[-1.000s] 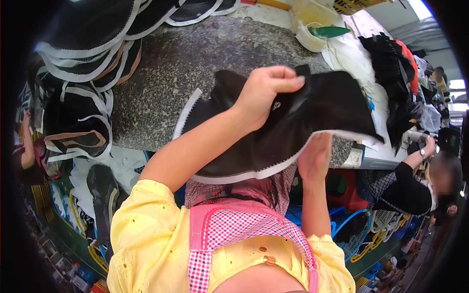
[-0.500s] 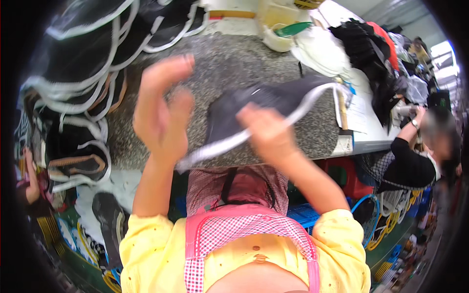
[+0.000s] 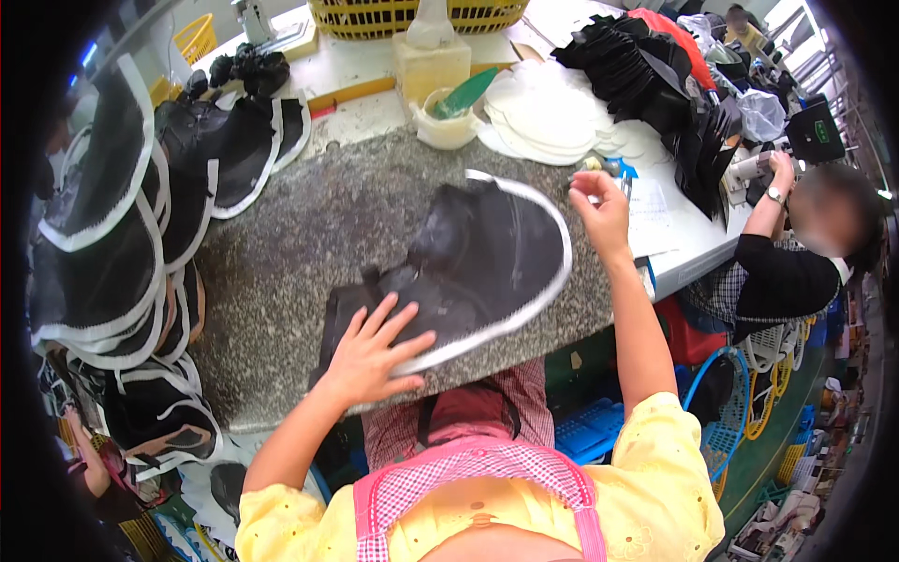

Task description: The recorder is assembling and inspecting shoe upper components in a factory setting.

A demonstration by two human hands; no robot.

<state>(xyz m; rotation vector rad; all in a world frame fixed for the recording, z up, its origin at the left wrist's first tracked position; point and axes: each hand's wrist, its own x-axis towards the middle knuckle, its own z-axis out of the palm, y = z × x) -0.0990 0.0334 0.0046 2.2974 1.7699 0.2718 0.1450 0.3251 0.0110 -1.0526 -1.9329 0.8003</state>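
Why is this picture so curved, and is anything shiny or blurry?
Head view: the wide fisheye lens leaves black corners and bends the bench's front edge; head view: a soft greyish sheen on the black piece; head view: left hand and right hand look fairly sharp.

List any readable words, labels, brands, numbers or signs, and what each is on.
None reads clearly enough to quote.
Paper, right of the right hand: faint marks, too small to read.
Black box, far right: small green mark, too small to make out.
Black piece, under the left hand: no lettering visible.
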